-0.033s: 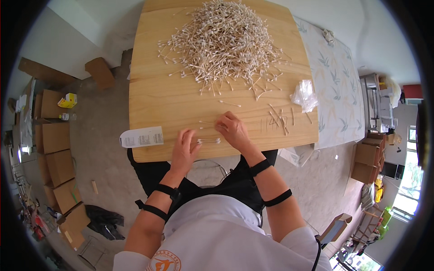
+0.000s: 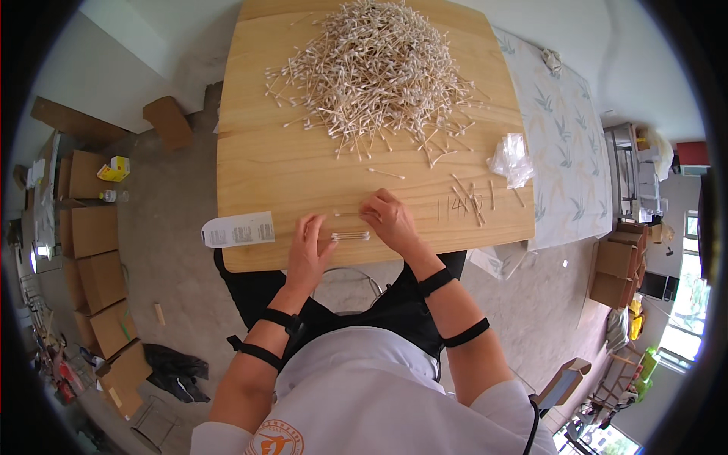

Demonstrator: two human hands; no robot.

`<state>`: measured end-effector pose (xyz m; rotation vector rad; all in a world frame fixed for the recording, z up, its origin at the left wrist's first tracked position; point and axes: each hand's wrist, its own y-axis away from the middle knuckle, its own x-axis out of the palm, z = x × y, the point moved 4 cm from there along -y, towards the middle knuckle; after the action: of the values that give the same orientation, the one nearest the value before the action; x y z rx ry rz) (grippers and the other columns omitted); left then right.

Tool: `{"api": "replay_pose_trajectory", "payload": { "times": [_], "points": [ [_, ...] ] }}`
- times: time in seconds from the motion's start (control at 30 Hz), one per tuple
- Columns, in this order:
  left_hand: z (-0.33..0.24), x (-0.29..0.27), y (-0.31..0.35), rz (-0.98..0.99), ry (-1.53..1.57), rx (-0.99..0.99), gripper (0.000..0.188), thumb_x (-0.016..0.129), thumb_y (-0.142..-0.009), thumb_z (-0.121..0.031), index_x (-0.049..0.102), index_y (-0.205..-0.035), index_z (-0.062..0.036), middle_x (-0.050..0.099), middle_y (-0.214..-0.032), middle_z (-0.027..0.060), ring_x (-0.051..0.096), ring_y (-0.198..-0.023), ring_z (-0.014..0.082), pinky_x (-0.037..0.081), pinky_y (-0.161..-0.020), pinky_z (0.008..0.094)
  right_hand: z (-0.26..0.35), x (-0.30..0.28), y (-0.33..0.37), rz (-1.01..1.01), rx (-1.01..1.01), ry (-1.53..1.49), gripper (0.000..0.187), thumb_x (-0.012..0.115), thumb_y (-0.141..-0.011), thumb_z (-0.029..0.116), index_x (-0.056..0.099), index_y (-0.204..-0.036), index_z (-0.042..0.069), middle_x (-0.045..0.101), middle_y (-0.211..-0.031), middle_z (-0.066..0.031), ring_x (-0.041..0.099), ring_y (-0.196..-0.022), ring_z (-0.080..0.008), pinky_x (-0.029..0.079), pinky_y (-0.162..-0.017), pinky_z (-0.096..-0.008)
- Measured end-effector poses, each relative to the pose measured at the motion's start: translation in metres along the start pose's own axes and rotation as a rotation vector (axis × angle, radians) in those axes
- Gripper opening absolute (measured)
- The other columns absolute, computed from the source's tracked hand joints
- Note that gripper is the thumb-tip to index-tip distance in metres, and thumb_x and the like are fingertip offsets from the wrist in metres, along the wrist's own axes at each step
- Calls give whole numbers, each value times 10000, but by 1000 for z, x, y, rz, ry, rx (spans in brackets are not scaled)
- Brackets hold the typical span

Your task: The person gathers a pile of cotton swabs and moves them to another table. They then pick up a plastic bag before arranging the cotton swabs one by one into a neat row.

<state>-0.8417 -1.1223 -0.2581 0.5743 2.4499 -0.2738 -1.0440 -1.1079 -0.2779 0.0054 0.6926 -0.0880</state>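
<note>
Between hands, thin white-tipped cotton swabs

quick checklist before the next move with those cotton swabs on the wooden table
1. Small bundle of swabs lying level between both hands: ok.
2. Left hand beside the bundle, grip closed on it: cannot tell.
3. Right hand fingertips resting at the bundle's end: ok.
4. Big swab pile within the table edges: ok.
5. Paper label fully on the table: not ok, it overhangs the left edge.
6. Plastic bag away from the hands: ok.
</note>
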Motion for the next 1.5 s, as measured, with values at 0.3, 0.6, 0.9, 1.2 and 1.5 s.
{"api": "replay_pose_trajectory", "payload": {
  "times": [0.3,0.6,0.9,1.2,1.5],
  "points": [
    [3,-1,-4,127,10,-9,573,726,-771,-43,486,-1290,-33,478,-1224,151,552,-1043,335,474,-875,400,19,-4,19,-96,66,-142,87,690,-785,61,665,-867,53,607,-865,-97,623,-697,-282,499,-626,-367],
    [-8,4,-3,25,-156,136,528,719,-805,-166,507,-1271,-37,492,-1214,146,528,-1052,327,433,-907,425,-1,-33,-37,-453,176,91,78,668,-818,126,640,-866,70,610,-900,-100,619,-728,-298,492,-630,-406],
    [3,12,0,-15,-117,192,456,685,-839,-171,519,-1240,-32,503,-1193,165,512,-1075,351,431,-929,424,-19,-13,-90,-327,290,221,82,637,-804,148,615,-791,70,612,-859,-113,624,-812,-338,505,-665,-446],
    [8,9,4,-25,-60,148,447,661,-864,-220,527,-1238,-14,514,-1198,154,523,-1047,338,442,-915,413,-40,-51,-30,-272,229,154,79,669,-777,122,632,-819,65,607,-848,-104,627,-783,-316,503,-652,-425],
    [0,7,1,-27,-109,189,455,655,-857,-231,524,-1233,-9,508,-1204,163,515,-1043,343,439,-906,420,-32,-49,-9,-191,100,121,69,671,-772,114,637,-811,68,602,-825,-96,623,-758,-300,506,-649,-394]
  ]
}}
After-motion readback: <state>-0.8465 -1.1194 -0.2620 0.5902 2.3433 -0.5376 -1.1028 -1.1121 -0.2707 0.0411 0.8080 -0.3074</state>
